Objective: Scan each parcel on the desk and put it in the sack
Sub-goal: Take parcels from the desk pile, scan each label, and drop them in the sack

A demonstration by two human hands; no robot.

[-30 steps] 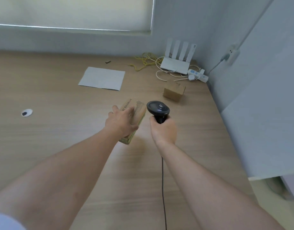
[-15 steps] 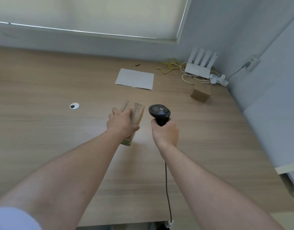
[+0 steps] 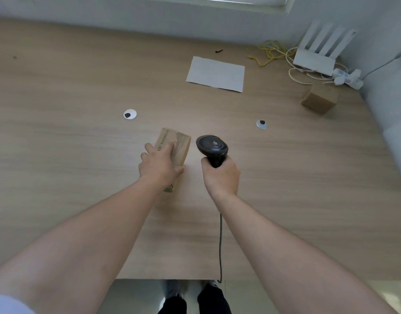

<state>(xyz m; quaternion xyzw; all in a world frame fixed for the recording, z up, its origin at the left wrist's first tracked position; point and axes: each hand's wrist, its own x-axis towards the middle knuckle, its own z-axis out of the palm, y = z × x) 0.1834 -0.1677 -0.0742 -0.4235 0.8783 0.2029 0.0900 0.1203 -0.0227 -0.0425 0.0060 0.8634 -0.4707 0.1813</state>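
Note:
A flat brown printed parcel [image 3: 180,145] is at the middle of the wooden desk [image 3: 81,177]. My left hand [image 3: 159,165] grips it from above, fingers over its left edge and thumb on its right side. Just to the right, my right hand [image 3: 221,175] holds the handle of a black barcode scanner [image 3: 212,147], whose head points away from me; its cable [image 3: 220,243] runs back over the desk's near edge. A second small brown box parcel [image 3: 320,98] stands at the far right. No sack is in view.
A white sheet of paper [image 3: 216,73] lies at the back. Two round cable grommets [image 3: 130,114] [image 3: 261,124] sit in the desk. A white router [image 3: 317,56] with yellow and white cables [image 3: 274,53] fills the back right corner. A grey partition [image 3: 392,109] borders the right side.
The camera has tilted down and swung left, so the desk's near edge and my feet now show. Both hands keep their holds on the parcel and scanner, barely shifted.

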